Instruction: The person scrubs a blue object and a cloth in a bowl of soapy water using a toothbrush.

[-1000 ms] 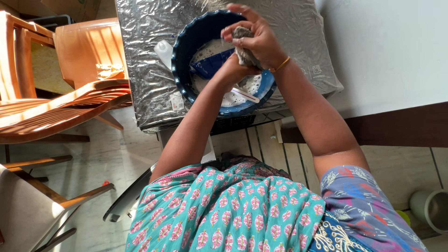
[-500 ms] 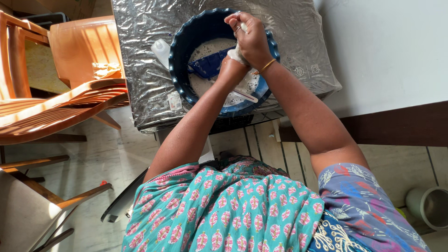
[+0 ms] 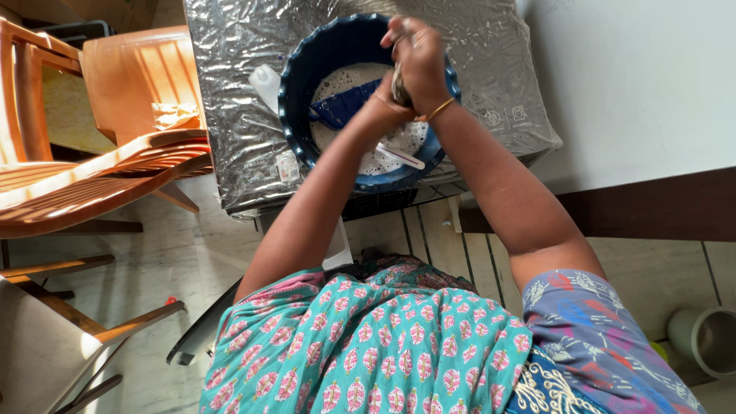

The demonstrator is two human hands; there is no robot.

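A dark blue fluted basin [image 3: 303, 84] stands on a surface wrapped in silvery plastic sheet [image 3: 230, 115]. It holds foamy white water, a blue cloth [image 3: 341, 107] and a white stick-like tool [image 3: 402, 156]. Both my hands are pressed together over the basin's far right side. My right hand [image 3: 424, 65], with a gold bangle at the wrist, and my left hand [image 3: 383, 103] squeeze a small grey wet cloth [image 3: 399, 77] between them.
A white bottle [image 3: 268, 83] lies just left of the basin. Orange plastic chairs [image 3: 115, 115] stand at the left. A white wall fills the upper right, with a dark skirting band [image 3: 652, 207] below it. A pale cylindrical pot [image 3: 705, 341] sits on the tiled floor at lower right.
My hands have stayed over the basin, working the grey cloth; they moved slightly up and away, then twisted, with the cloth now held more upright between them.
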